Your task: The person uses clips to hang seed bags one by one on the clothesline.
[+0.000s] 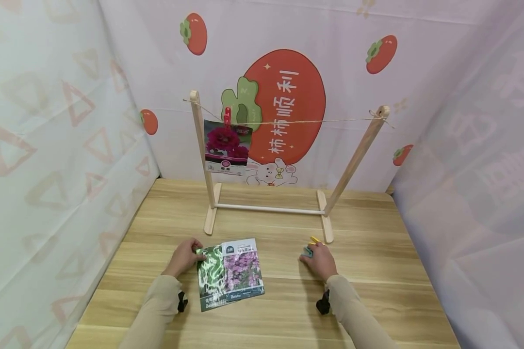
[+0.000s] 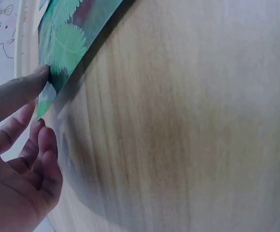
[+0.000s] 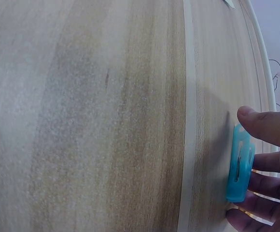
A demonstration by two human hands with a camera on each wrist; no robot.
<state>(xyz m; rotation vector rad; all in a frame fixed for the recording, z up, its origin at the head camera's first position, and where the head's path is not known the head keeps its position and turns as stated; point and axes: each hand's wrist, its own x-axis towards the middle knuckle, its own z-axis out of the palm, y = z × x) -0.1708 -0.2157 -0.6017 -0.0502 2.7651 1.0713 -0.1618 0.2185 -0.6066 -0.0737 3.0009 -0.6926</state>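
Note:
At the left, my left hand (image 1: 185,257) pinches the upper left corner of a green seed packet (image 1: 209,278). Its thumb lies on the face of the packet (image 2: 67,43) and the other fingers curl beneath. Overlapping that packet's right part is a second seed packet (image 1: 243,271) with pink flowers. On the right side of the table, my right hand (image 1: 320,262) holds a teal clothespin (image 3: 239,166) between thumb and fingers. A yellow clothespin (image 1: 315,239) shows just beyond the fingers, partly hidden by them.
A wooden frame (image 1: 355,162) stands at the back of the table, a string (image 1: 310,121) tied between its posts. From the string's left part hangs a flower seed packet (image 1: 227,150), held by a red clothespin (image 1: 227,118). Printed cloth (image 1: 353,97) encloses the back and sides.

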